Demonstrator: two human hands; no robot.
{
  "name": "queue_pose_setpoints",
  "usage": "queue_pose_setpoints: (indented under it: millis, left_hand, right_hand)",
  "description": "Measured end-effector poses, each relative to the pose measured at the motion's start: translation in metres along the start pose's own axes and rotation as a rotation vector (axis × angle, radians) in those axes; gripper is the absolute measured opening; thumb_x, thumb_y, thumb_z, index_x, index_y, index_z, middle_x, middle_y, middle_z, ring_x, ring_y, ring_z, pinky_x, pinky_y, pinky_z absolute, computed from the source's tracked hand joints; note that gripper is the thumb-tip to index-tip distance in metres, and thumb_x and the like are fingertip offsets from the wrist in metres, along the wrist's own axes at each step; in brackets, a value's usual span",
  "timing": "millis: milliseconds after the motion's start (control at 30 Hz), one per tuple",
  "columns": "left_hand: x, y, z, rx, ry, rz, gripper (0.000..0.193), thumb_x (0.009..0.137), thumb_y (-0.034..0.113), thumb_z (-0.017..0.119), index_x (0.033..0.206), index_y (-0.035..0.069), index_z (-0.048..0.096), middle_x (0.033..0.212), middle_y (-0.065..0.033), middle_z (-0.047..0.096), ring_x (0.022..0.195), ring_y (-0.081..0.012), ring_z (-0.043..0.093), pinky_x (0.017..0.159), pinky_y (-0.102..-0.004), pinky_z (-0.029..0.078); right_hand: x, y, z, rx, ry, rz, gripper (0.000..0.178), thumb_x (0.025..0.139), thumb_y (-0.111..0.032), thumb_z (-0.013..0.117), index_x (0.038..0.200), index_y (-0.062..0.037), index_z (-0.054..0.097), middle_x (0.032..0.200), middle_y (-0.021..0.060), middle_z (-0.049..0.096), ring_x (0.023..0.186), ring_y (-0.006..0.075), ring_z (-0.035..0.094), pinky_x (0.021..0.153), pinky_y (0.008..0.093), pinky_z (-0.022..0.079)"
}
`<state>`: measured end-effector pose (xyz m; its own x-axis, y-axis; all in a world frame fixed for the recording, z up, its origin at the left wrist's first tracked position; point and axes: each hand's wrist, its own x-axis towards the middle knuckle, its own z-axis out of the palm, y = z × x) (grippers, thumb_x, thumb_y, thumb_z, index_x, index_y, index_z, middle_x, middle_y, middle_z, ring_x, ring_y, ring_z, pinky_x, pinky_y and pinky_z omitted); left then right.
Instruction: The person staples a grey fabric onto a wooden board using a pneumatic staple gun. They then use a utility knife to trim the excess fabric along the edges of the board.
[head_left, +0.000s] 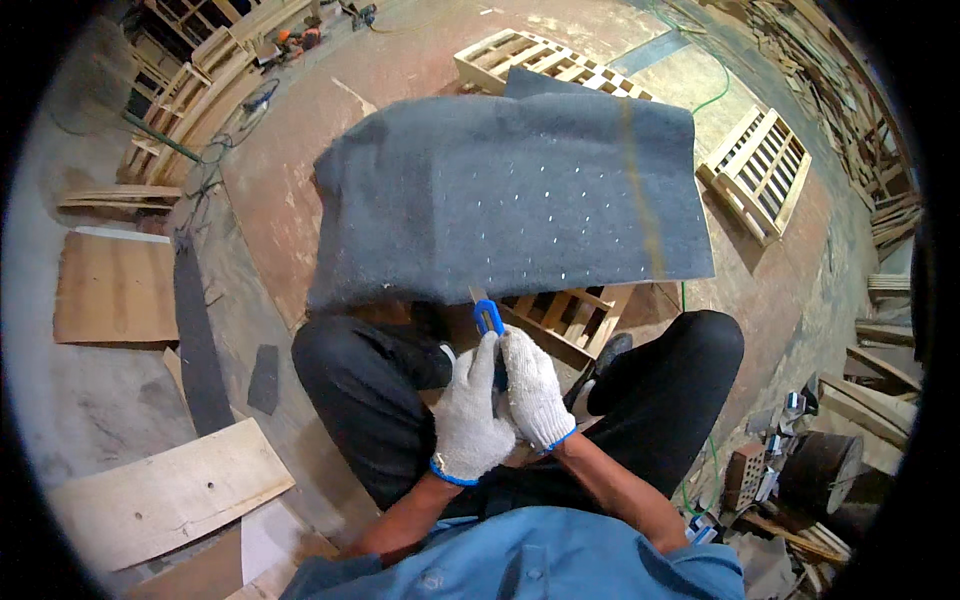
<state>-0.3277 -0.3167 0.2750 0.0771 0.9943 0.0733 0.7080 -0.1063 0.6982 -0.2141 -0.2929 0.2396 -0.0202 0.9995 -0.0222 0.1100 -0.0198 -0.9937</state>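
Note:
A blue utility knife [488, 317] points away from me, its blade at the near edge of a dark grey felt-like sheet [400, 190]. My left hand [470, 415], in a white knitted glove, is closed on the knife's handle. Beside it my right hand [534, 392], gloved the same way, is closed against the handle too; the fingers' undersides are hidden. The sheet bears scattered pale specks and a brownish stripe toward its right end. It lies over a wooden pallet [578, 322] whose slats show below its near edge, between my bent knees.
A slatted wooden pallet [762, 172] stands at the right, and another [545, 55] lies behind the sheet. Boards [170, 495] and a brown panel [115, 288] lie at the left. A green hose [722, 85] crosses the floor. Scrap timber [800, 70] is heaped at far right.

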Motion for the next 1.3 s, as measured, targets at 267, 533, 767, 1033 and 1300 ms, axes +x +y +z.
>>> queue_pose_setpoints:
  millis: [267, 533, 767, 1033, 1300]
  left_hand:
    - [0.021, -0.029, -0.002, -0.02, -0.033, -0.042, 0.067, 0.082, 0.009, 0.068, 0.146, 0.007, 0.049, 0.121, -0.0222, 0.061, 0.101, -0.0426, 0.066, 0.084, -0.0473, 0.055]
    - [0.053, -0.113, -0.16, -0.406, 0.377, -0.137, 0.052, 0.098, 0.016, 0.051, 0.146, -0.004, 0.049, 0.13, -0.0151, 0.063, 0.113, -0.0237, 0.063, 0.096, -0.0358, 0.051]
    - [0.127, -0.282, -0.078, 0.384, -0.026, 0.272, 0.056, 0.085, 0.017, 0.072, 0.139, 0.007, 0.06, 0.144, -0.0162, 0.057, 0.132, -0.0319, 0.055, 0.113, -0.0474, 0.04]
    - [0.126, -0.373, 0.093, 0.816, -0.123, 0.284, 0.067, 0.094, 0.025, 0.049, 0.155, 0.001, 0.034, 0.16, -0.0174, 0.037, 0.146, -0.0359, 0.036, 0.124, -0.0548, 0.019]
    - [0.134, -0.375, 0.127, 0.617, -0.026, 0.261, 0.065, 0.095, 0.018, 0.046, 0.155, -0.001, 0.031, 0.161, -0.0209, 0.033, 0.148, -0.0369, 0.035, 0.125, -0.0494, 0.023]
  right_hand:
    - [0.024, 0.014, 0.018, 0.138, -0.011, 0.338, 0.039, 0.106, -0.033, 0.051, 0.12, 0.0004, 0.063, 0.097, 0.0167, 0.066, 0.086, 0.0253, 0.062, 0.077, 0.0385, 0.05]
    - [0.066, 0.028, 0.022, 0.231, -0.104, 0.747, 0.029, 0.096, -0.031, 0.071, 0.097, -0.0042, 0.062, 0.076, 0.0034, 0.061, 0.062, 0.0135, 0.059, 0.059, 0.0295, 0.051]
    - [0.077, 0.076, 0.071, 0.207, -0.175, 1.015, 0.023, 0.093, -0.026, 0.071, 0.095, -0.0085, 0.056, 0.071, 0.0005, 0.052, 0.049, 0.0122, 0.05, 0.043, 0.0285, 0.043]
    - [0.072, 0.123, 0.107, 0.506, -0.118, 1.306, 0.023, 0.099, -0.027, 0.061, 0.096, -0.0042, 0.064, 0.066, 0.0017, 0.051, 0.043, 0.0145, 0.05, 0.04, 0.0307, 0.045]
    - [0.079, 0.151, 0.116, 0.28, -0.194, 1.233, 0.03, 0.098, -0.031, 0.063, 0.082, -0.0055, 0.058, 0.061, 0.0034, 0.051, 0.039, 0.0174, 0.051, 0.037, 0.0325, 0.041]
